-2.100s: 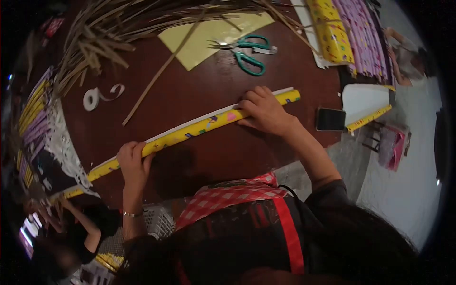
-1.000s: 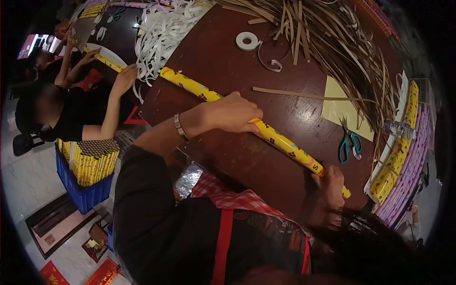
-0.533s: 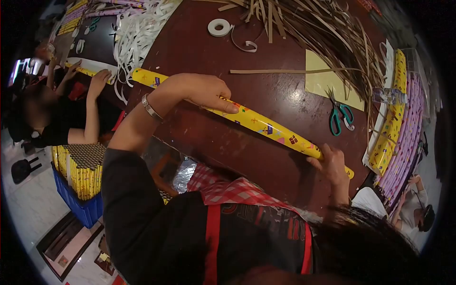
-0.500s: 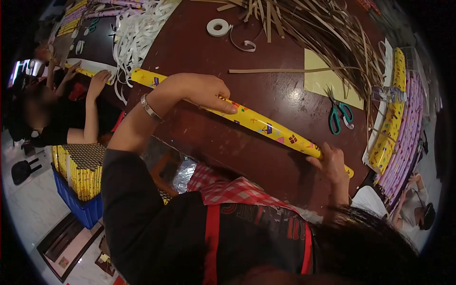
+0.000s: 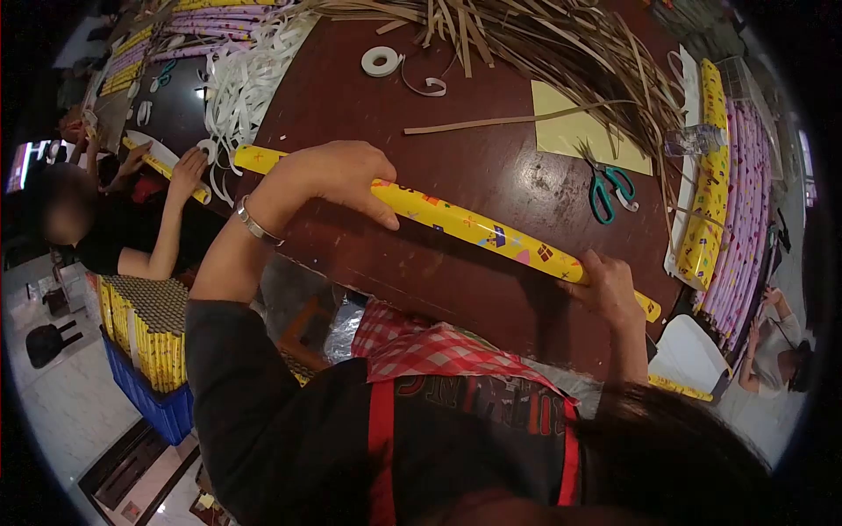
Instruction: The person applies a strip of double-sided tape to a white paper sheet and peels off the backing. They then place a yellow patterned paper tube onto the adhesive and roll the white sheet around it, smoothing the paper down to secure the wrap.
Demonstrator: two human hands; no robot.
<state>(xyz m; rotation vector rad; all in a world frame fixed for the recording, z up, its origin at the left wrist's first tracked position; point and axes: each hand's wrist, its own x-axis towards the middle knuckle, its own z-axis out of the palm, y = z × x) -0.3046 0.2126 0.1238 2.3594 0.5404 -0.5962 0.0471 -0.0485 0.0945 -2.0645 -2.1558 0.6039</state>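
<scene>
A long roll of yellow printed wrapping paper [image 5: 474, 230] lies slantwise over the dark red-brown table near its front edge. My left hand [image 5: 346, 178], with a bracelet at the wrist, curls over the roll left of its middle, thumb on the near side. Toward the other end, my right hand [image 5: 607, 285] is wrapped round it. Both ends of the roll stick out past my hands. Beyond it lie a roll of white tape [image 5: 380, 61], a brown strip [image 5: 474, 124] and teal-handled scissors [image 5: 602, 195] with blades apart.
Brown strips [image 5: 561, 48] heap at the back, partly over a yellow sheet [image 5: 561, 131]. White strips [image 5: 241, 92] pile at left. Yellow and lilac rolls [image 5: 741, 219] stack at right. A co-worker [image 5: 132, 219] handles another yellow roll. A blue crate [image 5: 158, 399] holds several rolls.
My left hand has shifted leftward along the wrapping paper roll, uncovering more of its middle. My right hand stays gripping near the right end. The whole view has turned slightly.
</scene>
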